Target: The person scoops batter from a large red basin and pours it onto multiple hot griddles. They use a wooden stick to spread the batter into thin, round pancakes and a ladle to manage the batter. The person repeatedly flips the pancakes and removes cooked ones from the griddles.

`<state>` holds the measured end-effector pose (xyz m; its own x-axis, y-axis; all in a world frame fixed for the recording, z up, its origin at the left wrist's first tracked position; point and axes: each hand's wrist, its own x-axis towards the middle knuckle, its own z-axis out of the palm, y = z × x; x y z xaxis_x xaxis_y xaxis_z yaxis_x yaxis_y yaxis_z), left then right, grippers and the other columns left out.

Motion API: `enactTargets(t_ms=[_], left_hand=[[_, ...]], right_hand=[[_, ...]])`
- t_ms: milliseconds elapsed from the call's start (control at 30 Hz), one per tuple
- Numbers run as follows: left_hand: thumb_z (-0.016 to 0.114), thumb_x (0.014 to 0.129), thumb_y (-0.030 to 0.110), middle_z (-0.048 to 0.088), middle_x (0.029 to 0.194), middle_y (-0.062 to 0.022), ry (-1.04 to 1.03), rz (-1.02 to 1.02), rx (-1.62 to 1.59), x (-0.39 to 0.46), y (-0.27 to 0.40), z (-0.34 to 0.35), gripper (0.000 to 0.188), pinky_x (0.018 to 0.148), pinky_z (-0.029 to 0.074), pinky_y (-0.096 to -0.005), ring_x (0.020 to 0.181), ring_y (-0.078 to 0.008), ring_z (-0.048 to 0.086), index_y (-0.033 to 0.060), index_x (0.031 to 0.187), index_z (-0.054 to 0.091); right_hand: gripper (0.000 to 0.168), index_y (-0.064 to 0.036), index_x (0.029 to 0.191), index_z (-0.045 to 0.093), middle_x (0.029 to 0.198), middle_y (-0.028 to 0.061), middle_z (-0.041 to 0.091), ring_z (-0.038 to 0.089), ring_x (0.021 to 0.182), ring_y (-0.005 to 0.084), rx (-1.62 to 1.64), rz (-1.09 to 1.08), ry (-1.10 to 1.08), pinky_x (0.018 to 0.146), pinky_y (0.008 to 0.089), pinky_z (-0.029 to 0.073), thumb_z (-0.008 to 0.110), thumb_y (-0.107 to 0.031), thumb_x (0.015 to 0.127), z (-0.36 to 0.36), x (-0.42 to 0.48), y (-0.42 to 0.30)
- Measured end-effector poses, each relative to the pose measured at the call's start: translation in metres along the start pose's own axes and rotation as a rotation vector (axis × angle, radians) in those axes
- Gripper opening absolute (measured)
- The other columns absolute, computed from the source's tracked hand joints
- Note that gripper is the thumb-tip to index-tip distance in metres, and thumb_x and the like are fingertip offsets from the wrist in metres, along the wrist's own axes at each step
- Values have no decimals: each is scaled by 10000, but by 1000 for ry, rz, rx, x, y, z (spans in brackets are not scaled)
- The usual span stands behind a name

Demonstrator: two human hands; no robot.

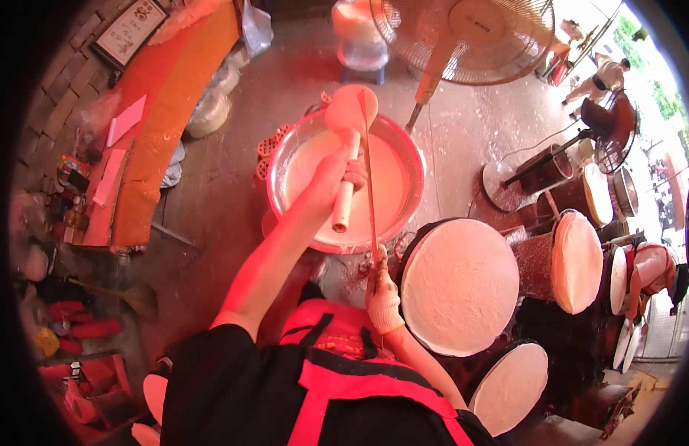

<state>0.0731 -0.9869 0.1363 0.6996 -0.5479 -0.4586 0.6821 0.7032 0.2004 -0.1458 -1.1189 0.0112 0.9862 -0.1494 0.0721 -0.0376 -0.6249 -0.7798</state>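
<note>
My bare left hand [347, 170] grips the thick pale handle of a ladle [350, 108], held over a wide metal basin [276, 206]. Pale batter [386, 189] fills much of the basin. In my right hand [384, 295], which wears a knit work glove, is a long thin spreading blade [370, 184]. It reaches up past the ladle's handle, and its far tip overlaps the ladle's round head; I cannot tell whether they touch. Right of the gloved hand, a large round griddle [403, 267] is covered by a thin pale sheet of batter [461, 287].
More batter-covered rounds [578, 262] lie on the right, one [508, 387] near my right elbow. A pedestal fan [467, 39] stands beyond the basin, another fan [609, 131] farther right. A co-worker [653, 267] bends at far right. An orange-covered table [149, 161] runs along the left.
</note>
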Motion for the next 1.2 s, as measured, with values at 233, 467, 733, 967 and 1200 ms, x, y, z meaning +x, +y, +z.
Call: enactTargets(t_ms=[233, 467, 733, 967, 1200], left_hand=[[511, 958, 328, 358, 635, 29, -47, 471, 806, -127, 30, 127, 249, 358, 256, -173, 448, -24, 325, 116, 874, 413], [513, 958, 341, 364, 630, 40, 125, 178, 1186, -138, 87, 102, 308, 351, 262, -143, 441, -15, 320, 48, 932, 421], [461, 977, 268, 354, 615, 40, 139, -611, 1173, -153, -14, 14, 250, 319, 246, -139, 427, -3, 300, 25, 1019, 419], [430, 986, 192, 363, 628, 44, 103, -1409, 1246, -225, -228, 18, 177, 354, 247, -145, 454, -14, 321, 28, 1054, 436], [510, 895, 99, 435, 647, 22, -1059, -1371, 1840, -317, -514, 50, 89, 370, 305, -209, 428, -48, 383, 18, 932, 512]], right_hand=[[530, -59, 1414, 359, 1200, 226, 568, 633, 922, 374, -3, -373, 230, 704, 415, 526, 437, 3, 894, -74, 3, -37], [605, -143, 1457, 283, 1051, 225, 611, 627, 760, 375, -256, -371, 477, 632, 439, 517, 465, -33, 891, -74, 9, -68], [596, -75, 1415, 345, 1297, 190, 511, 591, 993, 391, 74, 23, 515, 773, 423, 510, 523, -12, 849, -38, -193, -43], [422, -4, 1339, 444, 965, 128, 630, 632, 780, 213, 266, 556, 852, 684, 304, 500, 493, -165, 953, -13, -487, -38], [425, -12, 1330, 463, 854, 44, 611, 535, 621, 113, 168, 664, 1368, 579, 238, 445, 494, -236, 970, -60, -657, -81]])
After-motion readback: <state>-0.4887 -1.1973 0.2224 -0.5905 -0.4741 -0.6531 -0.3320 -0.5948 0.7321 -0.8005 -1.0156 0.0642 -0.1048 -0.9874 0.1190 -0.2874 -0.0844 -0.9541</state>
